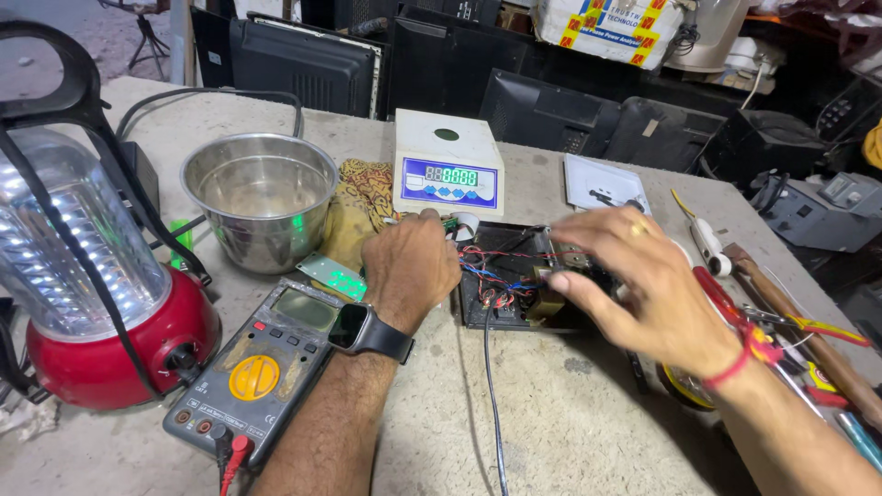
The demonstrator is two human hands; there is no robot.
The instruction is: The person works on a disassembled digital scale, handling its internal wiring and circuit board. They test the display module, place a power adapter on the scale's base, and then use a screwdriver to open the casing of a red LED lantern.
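Observation:
An opened black device base [514, 280] with red, blue and black wires and a brown transformer lies on the concrete bench. My left hand [411, 266], with a dark watch on the wrist, rests curled at the base's left edge beside a small green circuit board [333, 276]. My right hand [634, 276], blurred, with a ring and red wrist thread, reaches over the base, its fingers touching the transformer block. Behind stands a white weighing scale [448, 165] with a lit green display.
A grey multimeter [259, 363] with a yellow dial lies front left, beside a red lantern [83, 266]. A steel bowl [260, 197] and yellow cloth sit behind. Screwdrivers, pliers and a hammer [799, 321] lie at the right. Black monitors stand along the back.

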